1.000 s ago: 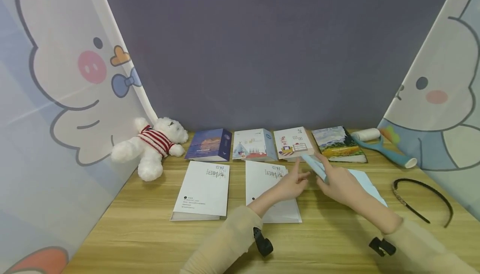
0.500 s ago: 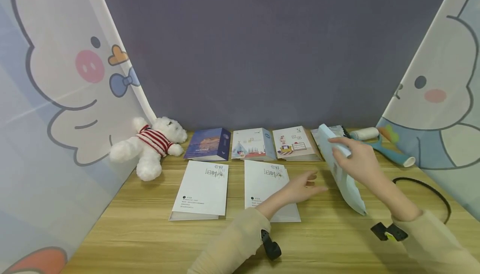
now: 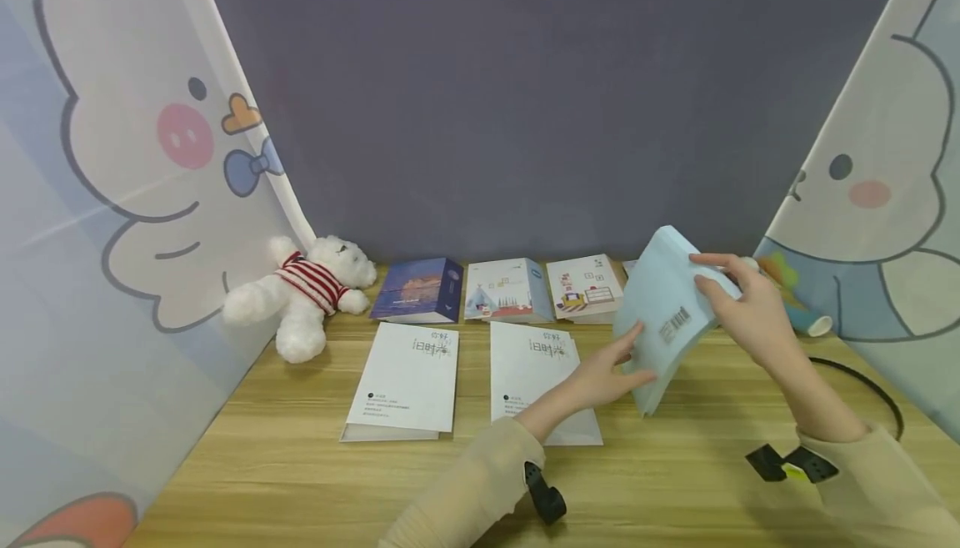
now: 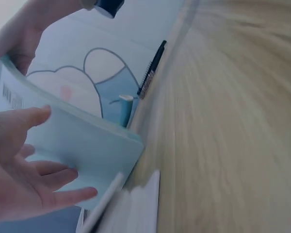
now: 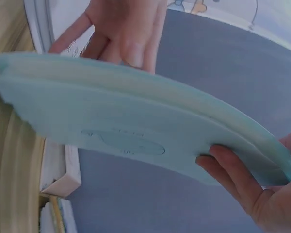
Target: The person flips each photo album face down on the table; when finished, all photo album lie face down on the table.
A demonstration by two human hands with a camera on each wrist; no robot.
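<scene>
Right hand (image 3: 750,310): grip pinched on upper end of pale-blue book (image 3: 656,302), tilted over worktop (image 3: 660,481). Left hand (image 3: 603,377): grip spread, unclosed, at barcode face; best support lower end against sagging.

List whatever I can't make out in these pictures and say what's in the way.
Head view: most of the rear right book, hidden by the blue book.
Head view: part of the headband, behind the right forearm.
Left wrist view: part of the right hand, cut off by the left edge.
Right wrist view: the lettering, too small and blurred.
</scene>
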